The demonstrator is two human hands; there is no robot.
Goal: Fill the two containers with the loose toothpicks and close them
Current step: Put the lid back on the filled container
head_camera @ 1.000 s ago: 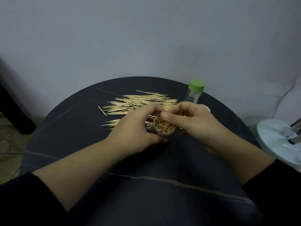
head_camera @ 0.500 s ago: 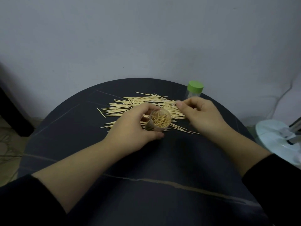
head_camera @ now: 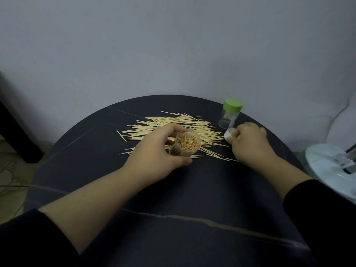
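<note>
Left hand [head_camera: 159, 151] curls round the open container [head_camera: 185, 144], thumb on the near side and fingers on the far side. The mouth tips toward me, I judge so that the packed sticks stay in and I can see the fill level. It looks full. Whether its base rests on the table [head_camera: 192, 199] I cannot tell.

Right hand [head_camera: 250, 143] is out to the right, fingertips pinching the white lid [head_camera: 228, 134] at the table surface. Lid and open container are well apart.

Loose toothpicks [head_camera: 173, 124] lie in a spread just beyond and beside the held container. Many remain.

Second container [head_camera: 230, 114], green cap on, stands upright at the far right, just beyond the lid. It looks mostly empty.

Judgement: step in hand is capping the first container. The second still needs opening and filling.
</note>
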